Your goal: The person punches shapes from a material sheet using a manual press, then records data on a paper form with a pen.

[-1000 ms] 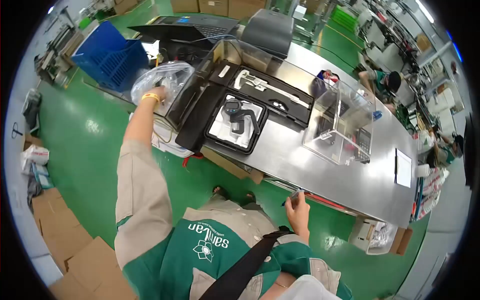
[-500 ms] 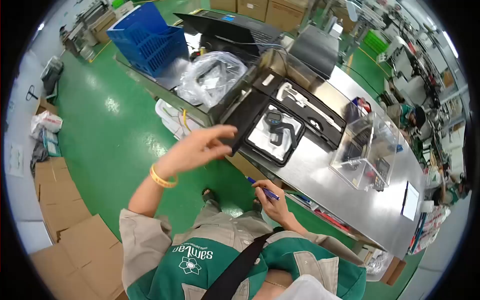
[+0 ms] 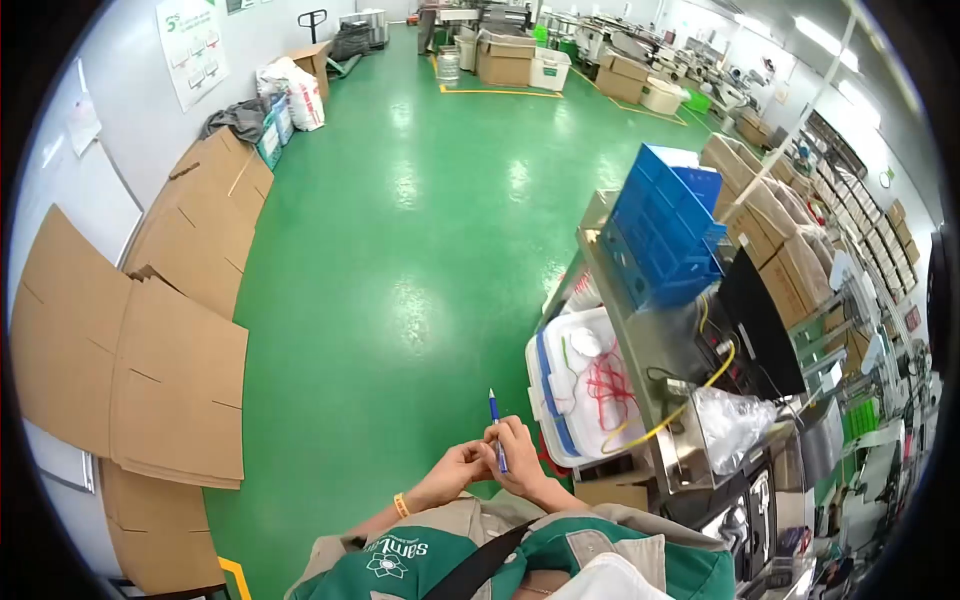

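Blue barrel gripped in the right hand (image 3: 515, 455): one pen (image 3: 493, 408), just ahead of the torso. Points tip-first away from the body, slightly left, long axis running nearly fore and aft. Fingers curled on the left hand (image 3: 452, 476), drawn against the right hand near the pen's rear end; cannot tell whether touching the pen. On the left wrist, one yellow wristband (image 3: 401, 505). Differs from the earlier frame: both hands now together, left hand no longer out by the black case, view swung from bench to green floor (image 3: 400, 300). To the right, one white bin (image 3: 585, 415) under red string (image 3: 608, 385). Beside it, one bench (image 3: 650, 350) bearing one clear bag (image 3: 735, 425) and blue crate (image 3: 655, 240). Farther off, on the wall, one large poster (image 3: 192, 50).
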{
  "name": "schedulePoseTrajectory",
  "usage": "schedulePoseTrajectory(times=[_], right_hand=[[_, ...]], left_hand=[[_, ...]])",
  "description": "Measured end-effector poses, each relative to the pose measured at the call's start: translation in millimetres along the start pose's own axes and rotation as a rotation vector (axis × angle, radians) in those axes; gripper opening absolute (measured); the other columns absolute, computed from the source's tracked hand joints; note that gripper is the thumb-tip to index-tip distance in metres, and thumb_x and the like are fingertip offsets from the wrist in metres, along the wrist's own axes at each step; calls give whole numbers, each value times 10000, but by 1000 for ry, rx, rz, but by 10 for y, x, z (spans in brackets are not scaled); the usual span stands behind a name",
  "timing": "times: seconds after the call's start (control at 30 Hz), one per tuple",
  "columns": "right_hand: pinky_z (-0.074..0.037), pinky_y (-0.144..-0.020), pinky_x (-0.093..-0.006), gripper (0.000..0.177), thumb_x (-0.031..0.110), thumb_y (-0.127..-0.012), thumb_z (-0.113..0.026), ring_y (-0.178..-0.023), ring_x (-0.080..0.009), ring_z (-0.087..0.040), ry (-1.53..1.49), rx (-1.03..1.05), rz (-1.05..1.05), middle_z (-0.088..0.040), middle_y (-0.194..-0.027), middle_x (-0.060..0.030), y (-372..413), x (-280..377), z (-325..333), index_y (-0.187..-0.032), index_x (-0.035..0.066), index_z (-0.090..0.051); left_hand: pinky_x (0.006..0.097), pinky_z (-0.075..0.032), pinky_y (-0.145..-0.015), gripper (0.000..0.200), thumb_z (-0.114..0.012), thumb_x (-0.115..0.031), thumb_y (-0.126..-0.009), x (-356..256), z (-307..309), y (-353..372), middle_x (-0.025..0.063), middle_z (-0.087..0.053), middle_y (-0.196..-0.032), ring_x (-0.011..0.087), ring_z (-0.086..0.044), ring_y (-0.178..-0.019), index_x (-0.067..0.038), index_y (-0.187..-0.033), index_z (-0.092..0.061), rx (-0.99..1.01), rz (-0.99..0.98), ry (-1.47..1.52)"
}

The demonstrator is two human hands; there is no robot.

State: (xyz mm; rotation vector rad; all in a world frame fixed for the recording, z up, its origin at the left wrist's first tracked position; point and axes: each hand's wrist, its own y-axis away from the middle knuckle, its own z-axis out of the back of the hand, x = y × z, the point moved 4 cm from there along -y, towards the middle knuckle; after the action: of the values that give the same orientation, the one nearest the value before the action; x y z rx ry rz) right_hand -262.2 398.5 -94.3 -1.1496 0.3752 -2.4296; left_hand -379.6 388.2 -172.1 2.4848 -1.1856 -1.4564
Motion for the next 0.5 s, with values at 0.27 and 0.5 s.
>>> schedulePoseTrajectory(times=[0.27,0.5], right_hand=[[-455,-721,-356,172,-40,-756,-593,-872,-324,-559,-315,94,-78,-558,-904,-144,-1655,-1046,-544,-888,38,-513],[-471,-677,-259,108,-44,-795,-593,-754,-122,-586,-461,41,-230,-616,-811,-96,-3632,-2282,-753,-807,11,-502]], left_hand=[[275,-515,-750,82,-583,-41,-845,-1075,1292,-1441,53,-586,-843,134,-591,-755,-28,-904,-527,-322,-171,281],[293,-522,-653,155,-571,-41,-811,-2596,1973,-2923,92,-599,-881,167,-630,-773,16,-944,-515,-382,-301,-248]])
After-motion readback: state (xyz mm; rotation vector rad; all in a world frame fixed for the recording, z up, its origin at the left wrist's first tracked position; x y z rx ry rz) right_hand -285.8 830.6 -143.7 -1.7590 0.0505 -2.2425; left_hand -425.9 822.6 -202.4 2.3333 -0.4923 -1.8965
